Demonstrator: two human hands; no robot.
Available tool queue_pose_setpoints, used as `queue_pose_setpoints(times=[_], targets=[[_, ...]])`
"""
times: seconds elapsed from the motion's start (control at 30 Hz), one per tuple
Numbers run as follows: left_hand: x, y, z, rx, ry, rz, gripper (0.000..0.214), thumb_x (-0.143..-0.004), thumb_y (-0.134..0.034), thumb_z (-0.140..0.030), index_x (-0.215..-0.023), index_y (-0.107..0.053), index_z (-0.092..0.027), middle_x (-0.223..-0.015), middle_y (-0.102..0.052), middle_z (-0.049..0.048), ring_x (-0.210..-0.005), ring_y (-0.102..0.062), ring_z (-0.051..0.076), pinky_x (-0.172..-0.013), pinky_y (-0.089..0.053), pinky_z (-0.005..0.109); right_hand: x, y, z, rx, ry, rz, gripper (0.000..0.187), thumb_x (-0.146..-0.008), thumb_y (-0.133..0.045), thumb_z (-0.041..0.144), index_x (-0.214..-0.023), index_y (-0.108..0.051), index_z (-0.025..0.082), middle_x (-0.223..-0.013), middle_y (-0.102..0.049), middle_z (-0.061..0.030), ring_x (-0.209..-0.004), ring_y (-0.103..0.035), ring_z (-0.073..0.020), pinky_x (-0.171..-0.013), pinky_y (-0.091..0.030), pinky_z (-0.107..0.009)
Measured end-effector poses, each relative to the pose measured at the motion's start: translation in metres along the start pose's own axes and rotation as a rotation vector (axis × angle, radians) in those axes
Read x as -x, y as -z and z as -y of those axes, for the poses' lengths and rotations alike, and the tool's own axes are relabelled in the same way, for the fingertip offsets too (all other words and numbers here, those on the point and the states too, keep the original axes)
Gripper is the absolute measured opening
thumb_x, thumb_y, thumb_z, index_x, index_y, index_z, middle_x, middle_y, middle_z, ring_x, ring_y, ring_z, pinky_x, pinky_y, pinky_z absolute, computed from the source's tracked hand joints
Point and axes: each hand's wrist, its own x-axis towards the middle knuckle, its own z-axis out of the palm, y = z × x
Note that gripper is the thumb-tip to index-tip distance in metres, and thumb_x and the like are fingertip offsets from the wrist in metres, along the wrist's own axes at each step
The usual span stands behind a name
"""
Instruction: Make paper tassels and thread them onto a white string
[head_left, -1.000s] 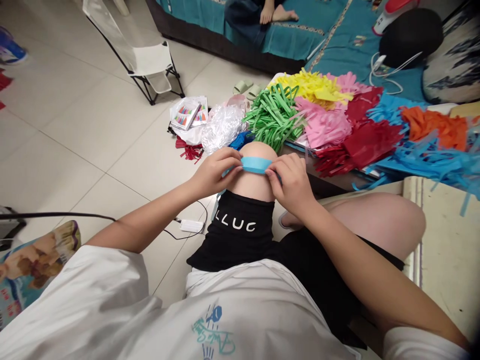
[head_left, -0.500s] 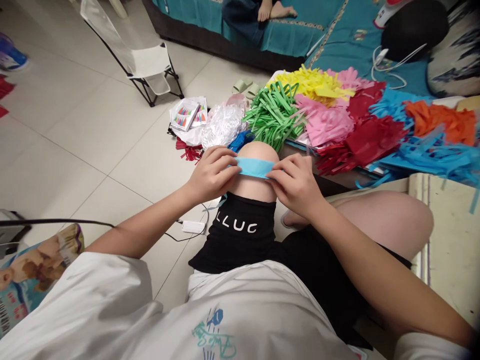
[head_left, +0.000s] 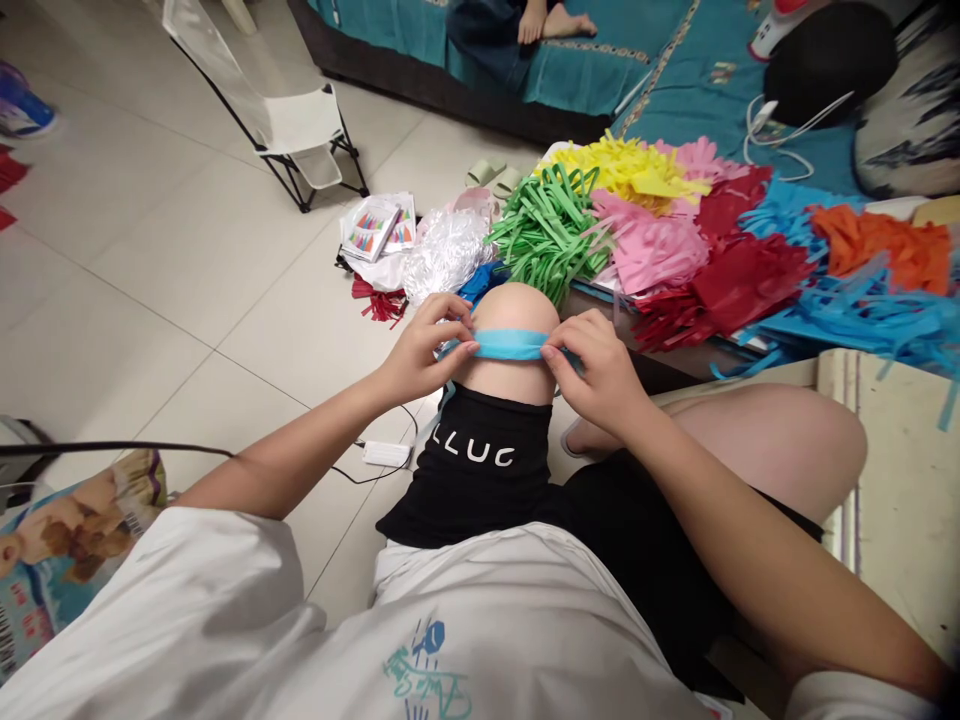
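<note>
A strip of light blue paper (head_left: 508, 344) lies stretched across my raised knee (head_left: 513, 310). My left hand (head_left: 422, 352) pinches its left end with closed fingers. My right hand (head_left: 598, 368) pinches the right end the same way. Both hands rest against the knee, just above the hem of my black shorts (head_left: 474, 460). The ends of the strip are hidden under my fingers.
Heaps of fringed cut paper lie just beyond the knee: green (head_left: 547, 228), yellow (head_left: 626, 170), pink (head_left: 651, 248), red (head_left: 739, 282), blue (head_left: 862, 310), orange (head_left: 885, 245). A white folding stool (head_left: 296, 130), paper packets (head_left: 379, 228) and a charger cable (head_left: 384, 453) are on the tiled floor. Another person's feet (head_left: 551, 20) rest on a teal mat.
The blue strip has been rolled or folded narrower and drawn tighter across the knee. My fingertips have shifted slightly along it; the camera has barely moved.
</note>
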Motion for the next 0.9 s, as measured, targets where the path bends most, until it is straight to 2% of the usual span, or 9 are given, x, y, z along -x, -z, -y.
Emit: queue_pose_setpoints(times=[0.13,0.23,0.3,0.43,0.57,0.77,0.9], targets=[[0.000,-0.003,0.004,0.044,0.032,-0.004,0.038,-0.114,-0.073,-0.059,-0.097,-0.077,-0.025,-0.118,-0.074,0.0123,-0.127,-0.071,0.030,-0.114,-0.062,0.056,-0.003,-0.003,-0.001,-0.002,-0.090,0.036,0.028,-0.117,-0.057,0.037,-0.092,-0.057,0.025,-0.094,-0.072,-0.0101,-0.098,-0.062,-0.0311,-0.089,-0.043,-0.049],[0.001,-0.003,0.006,0.055,0.031,0.048,0.041,-0.107,-0.081,-0.065,-0.099,-0.079,-0.025,-0.122,-0.073,0.0123,-0.132,-0.069,0.032,-0.119,-0.061,0.058,-0.001,0.000,-0.001,0.049,-0.042,0.070,0.030,-0.120,-0.054,0.038,-0.094,-0.060,0.025,-0.097,-0.074,-0.0109,-0.102,-0.061,-0.0317,-0.091,-0.041,-0.050],[0.001,-0.003,0.007,0.044,0.000,0.043,0.036,-0.108,-0.083,-0.059,-0.096,-0.079,-0.026,-0.121,-0.073,0.0112,-0.135,-0.067,0.032,-0.121,-0.060,0.058,0.002,0.003,-0.001,0.110,0.017,0.080,0.030,-0.122,-0.054,0.038,-0.096,-0.063,0.024,-0.100,-0.077,-0.0116,-0.104,-0.060,-0.0326,-0.092,-0.038,-0.051],[0.000,-0.003,0.009,0.026,-0.042,0.020,0.032,-0.114,-0.076,-0.051,-0.095,-0.076,-0.026,-0.120,-0.072,0.0100,-0.136,-0.066,0.030,-0.123,-0.059,0.057,0.005,0.007,0.000,0.203,0.046,0.066,0.028,-0.121,-0.055,0.036,-0.096,-0.062,0.024,-0.102,-0.080,-0.0117,-0.104,-0.058,-0.0329,-0.091,-0.033,-0.051],[-0.001,-0.004,0.010,0.030,0.018,0.020,0.036,-0.118,-0.067,-0.056,-0.098,-0.073,-0.025,-0.121,-0.070,0.0108,-0.136,-0.066,0.030,-0.124,-0.057,0.058,0.003,0.003,0.000,0.152,-0.009,0.018,0.028,-0.120,-0.055,0.036,-0.095,-0.058,0.024,-0.097,-0.076,-0.0105,-0.101,-0.060,-0.0317,-0.087,-0.033,-0.048],[0.001,-0.006,0.015,0.106,0.095,0.056,0.045,-0.110,-0.075,-0.068,-0.098,-0.076,-0.025,-0.125,-0.069,0.0118,-0.132,-0.067,0.031,-0.127,-0.055,0.060,0.000,-0.003,-0.004,0.080,-0.118,0.048,0.032,-0.119,-0.055,0.042,-0.093,-0.057,0.025,-0.096,-0.072,-0.0105,-0.102,-0.060,-0.0321,-0.089,-0.037,-0.047],[0.001,-0.009,0.017,0.112,0.112,0.065,0.049,-0.112,-0.069,-0.070,-0.094,-0.074,-0.025,-0.124,-0.070,0.0120,-0.134,-0.067,0.032,-0.129,-0.053,0.061,0.001,-0.001,-0.007,0.038,-0.092,0.092,0.030,-0.115,-0.068,0.050,-0.099,-0.064,0.025,-0.104,-0.074,-0.0112,-0.107,-0.061,-0.0336,-0.094,-0.040,-0.049]])
